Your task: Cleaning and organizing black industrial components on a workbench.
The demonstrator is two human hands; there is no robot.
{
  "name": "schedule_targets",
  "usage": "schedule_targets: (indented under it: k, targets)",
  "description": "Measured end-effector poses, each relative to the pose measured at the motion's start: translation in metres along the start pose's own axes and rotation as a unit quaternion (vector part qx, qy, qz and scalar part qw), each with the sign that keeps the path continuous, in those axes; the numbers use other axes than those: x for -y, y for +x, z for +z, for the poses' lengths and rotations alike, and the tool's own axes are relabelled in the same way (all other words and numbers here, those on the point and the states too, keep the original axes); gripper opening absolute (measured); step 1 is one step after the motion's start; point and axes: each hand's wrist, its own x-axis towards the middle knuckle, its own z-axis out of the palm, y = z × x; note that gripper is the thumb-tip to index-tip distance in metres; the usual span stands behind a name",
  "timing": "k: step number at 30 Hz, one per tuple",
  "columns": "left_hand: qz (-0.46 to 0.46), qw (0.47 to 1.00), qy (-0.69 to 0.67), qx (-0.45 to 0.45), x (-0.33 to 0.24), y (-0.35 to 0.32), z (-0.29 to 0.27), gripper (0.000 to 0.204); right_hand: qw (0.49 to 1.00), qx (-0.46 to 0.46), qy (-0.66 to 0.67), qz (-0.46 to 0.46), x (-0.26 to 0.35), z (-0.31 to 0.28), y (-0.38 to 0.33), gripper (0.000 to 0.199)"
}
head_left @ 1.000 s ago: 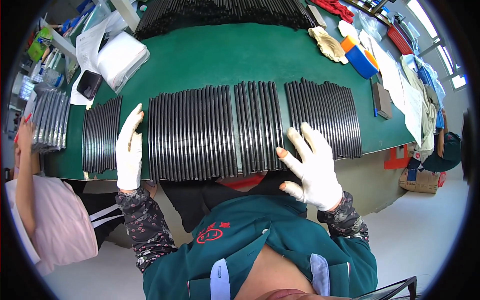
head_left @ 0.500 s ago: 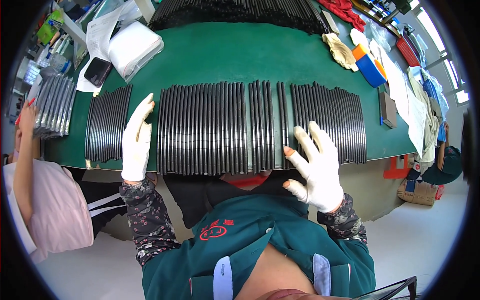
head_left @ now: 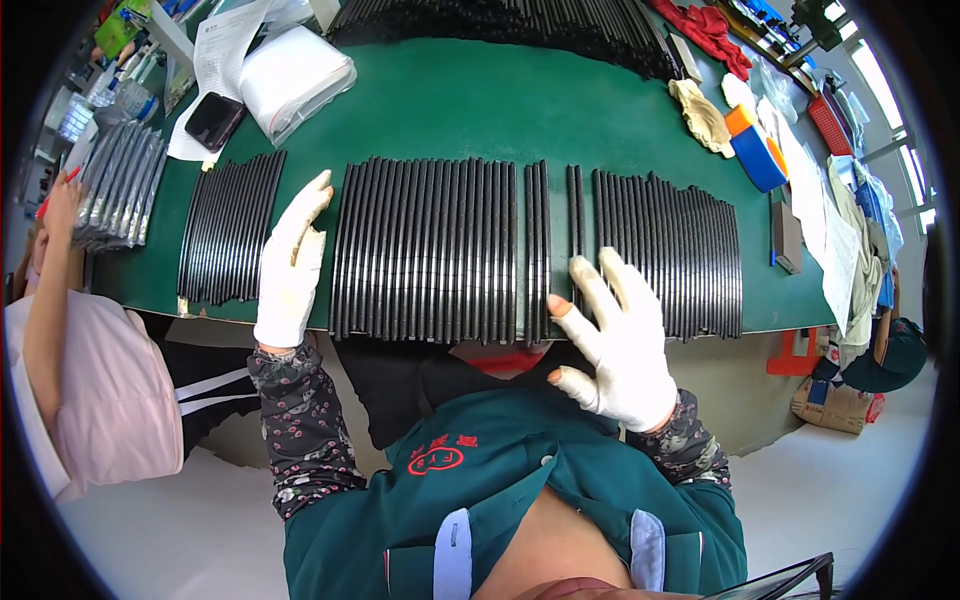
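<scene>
Far left of green bench point(head_left: 620, 120), separate small batch of black rods point(head_left: 228, 240); left hand point(head_left: 290, 265) in white glove lies flat, fingers together, edge against left side of main rod row point(head_left: 430, 250); thin pairs of rods point(head_left: 537, 250) split off by gaps; right hand point(head_left: 620, 345) spread open, fingertips on near ends by right batch point(head_left: 670, 250). Looks like aligning/squaring the rows; next move likely needs closing the gaps evenly
</scene>
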Motion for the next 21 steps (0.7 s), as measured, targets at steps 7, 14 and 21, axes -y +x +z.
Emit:
schedule_targets:
  k: [7, 14, 21]
  targets:
    - [0.018, 1.0, -0.019, -0.002, 0.001, -0.001, 0.001, 0.034, 1.0, 0.009, -0.004, 0.0, 0.003, 0.001, 0.005, 0.061]
    - [0.012, 1.0, -0.011, -0.002, 0.001, 0.0, 0.0, 0.033, 0.999, 0.033, 0.019, -0.007, 0.012, 0.004, 0.016, 0.064]
    - [0.017, 1.0, -0.008, -0.004, -0.003, -0.001, 0.001, 0.034, 1.0, -0.01, 0.011, -0.013, 0.01, 0.004, 0.019, 0.06]
